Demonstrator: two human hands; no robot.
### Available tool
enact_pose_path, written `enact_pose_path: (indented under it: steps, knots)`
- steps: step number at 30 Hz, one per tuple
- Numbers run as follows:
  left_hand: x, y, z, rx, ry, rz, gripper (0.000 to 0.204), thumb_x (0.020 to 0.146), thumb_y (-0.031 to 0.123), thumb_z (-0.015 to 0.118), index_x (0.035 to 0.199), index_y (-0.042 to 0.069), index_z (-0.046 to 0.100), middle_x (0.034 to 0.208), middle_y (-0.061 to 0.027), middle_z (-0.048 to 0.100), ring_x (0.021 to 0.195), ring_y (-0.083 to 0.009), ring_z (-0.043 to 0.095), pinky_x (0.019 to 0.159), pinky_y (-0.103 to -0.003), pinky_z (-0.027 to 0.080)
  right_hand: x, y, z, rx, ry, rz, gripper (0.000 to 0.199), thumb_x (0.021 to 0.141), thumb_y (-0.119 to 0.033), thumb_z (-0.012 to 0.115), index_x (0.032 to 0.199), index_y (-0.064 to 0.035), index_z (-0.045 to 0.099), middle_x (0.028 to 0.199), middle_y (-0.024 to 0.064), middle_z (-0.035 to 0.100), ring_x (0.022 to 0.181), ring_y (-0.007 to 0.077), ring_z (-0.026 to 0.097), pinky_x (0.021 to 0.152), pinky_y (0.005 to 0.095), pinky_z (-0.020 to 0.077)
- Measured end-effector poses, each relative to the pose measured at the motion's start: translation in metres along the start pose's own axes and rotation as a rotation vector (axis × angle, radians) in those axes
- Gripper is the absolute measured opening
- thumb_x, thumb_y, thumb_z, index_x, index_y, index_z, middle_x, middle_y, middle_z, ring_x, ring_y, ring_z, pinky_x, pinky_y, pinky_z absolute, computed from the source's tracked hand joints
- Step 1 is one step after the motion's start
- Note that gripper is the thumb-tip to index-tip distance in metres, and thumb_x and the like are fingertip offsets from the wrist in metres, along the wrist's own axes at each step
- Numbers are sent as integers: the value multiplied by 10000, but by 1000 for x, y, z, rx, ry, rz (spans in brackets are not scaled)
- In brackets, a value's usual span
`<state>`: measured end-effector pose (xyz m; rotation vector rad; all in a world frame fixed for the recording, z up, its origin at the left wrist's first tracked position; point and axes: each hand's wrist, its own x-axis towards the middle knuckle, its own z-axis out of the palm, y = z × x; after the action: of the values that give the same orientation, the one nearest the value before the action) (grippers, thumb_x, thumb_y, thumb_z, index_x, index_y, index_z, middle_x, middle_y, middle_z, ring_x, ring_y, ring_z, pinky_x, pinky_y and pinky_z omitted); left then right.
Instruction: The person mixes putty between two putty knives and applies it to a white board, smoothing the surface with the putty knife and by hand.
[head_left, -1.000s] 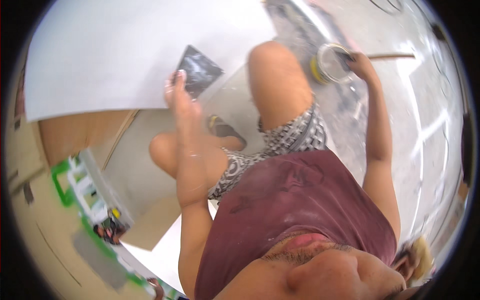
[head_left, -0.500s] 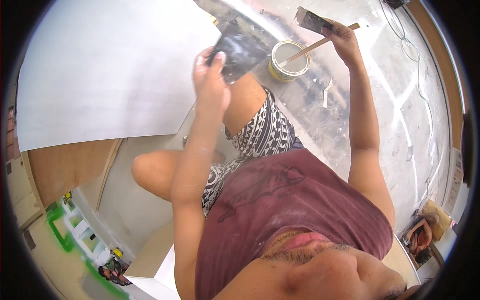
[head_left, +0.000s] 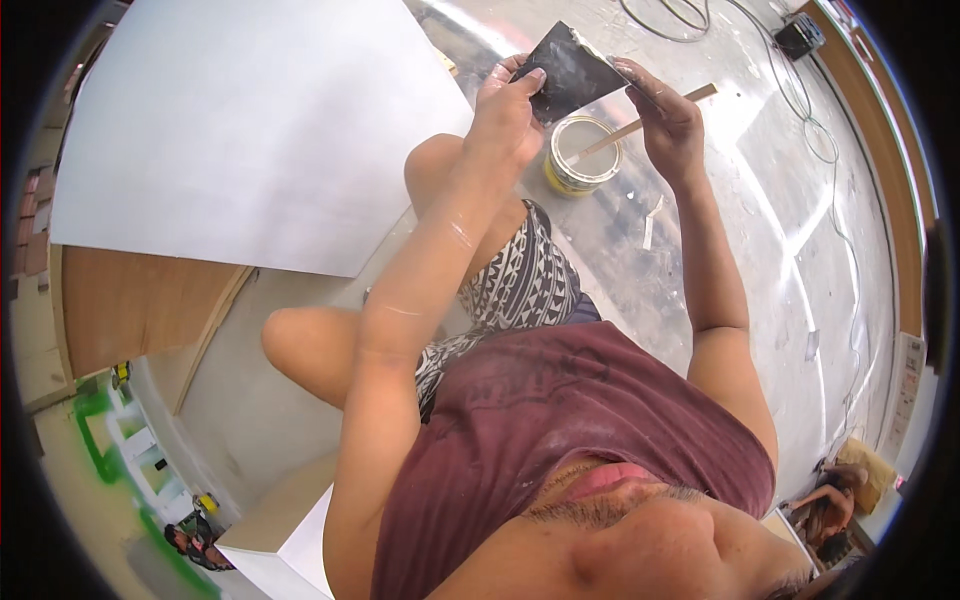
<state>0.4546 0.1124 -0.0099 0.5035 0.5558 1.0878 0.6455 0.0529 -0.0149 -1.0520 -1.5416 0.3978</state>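
My left hand (head_left: 508, 125) is closed on a dark, flat square spreader (head_left: 568, 80), thumb on top, with white paste along its far right edge. Opposite it, my right hand (head_left: 672, 130) is closed on a smaller dark scraper (head_left: 646, 96), now turned nearly edge-on and mostly covered by the fingers. The scraper meets or nearly meets the spreader's right corner; contact is unclear. Just below both hands, a round can (head_left: 570, 184) with a yellow lower band holds greyish-white paste. A wooden stick (head_left: 612, 138) leans out of it, passing behind my right hand.
A large white panel (head_left: 230, 130) lies at the left, with a brown wooden board (head_left: 140, 305) beneath its near edge. Cables (head_left: 790, 90) run over the stained floor to a dark box (head_left: 799, 36). A pale scrap (head_left: 652, 225) lies near the can. Other people (head_left: 828, 510) sit farther off.
My left hand has moved right and away from me with the spreader. My right hand has come lower and slightly left, turning the scraper edge-on, so both tools are now together above the can.
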Motion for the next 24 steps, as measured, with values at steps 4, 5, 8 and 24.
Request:
enact_pose_path:
  steps: [4, 5, 8, 24]
  knots:
    - [-7, 11, -11, 36, -37, 80, 325, 917, -8, 576, 1209, 48, 442, 1118, -129, 596, 996, -242, 647, 904, -416, 570, 9, -2, 11, -191, -34, -186, 478, 826, 175, 554, 1208, -81, 686, 1234, 131, 676, 1139, 260, 656, 972, 334, 527]
    - [-10, 12, -13, 25, -53, 98, 347, 911, -6, 589, 1217, 64, 443, 1129, -127, 597, 995, -244, 649, 900, -420, 571, 9, -4, 14, -240, -43, -206, 486, 813, 182, 549, 1193, -85, 692, 1233, 137, 674, 1143, 274, 654, 968, 339, 532]
    - [-13, 18, -19, -16, -61, 130, 295, 936, -48, 532, 1190, 71, 441, 1120, -138, 599, 986, -231, 651, 861, -416, 601, 17, 8, 22, -317, -31, -276, 492, 802, 178, 544, 1181, -97, 695, 1229, 145, 671, 1145, 296, 649, 952, 349, 542]
    - [-46, 57, -44, -58, 102, 500, 318, 917, -24, 614, 1205, 3, 483, 1045, -134, 654, 850, -178, 676, 735, -308, 600, 28, -45, 99, 600, -73, 251, 382, 991, -78, 575, 1359, 8, 521, 1148, 78, 652, 1020, 159, 639, 886, 334, 560]
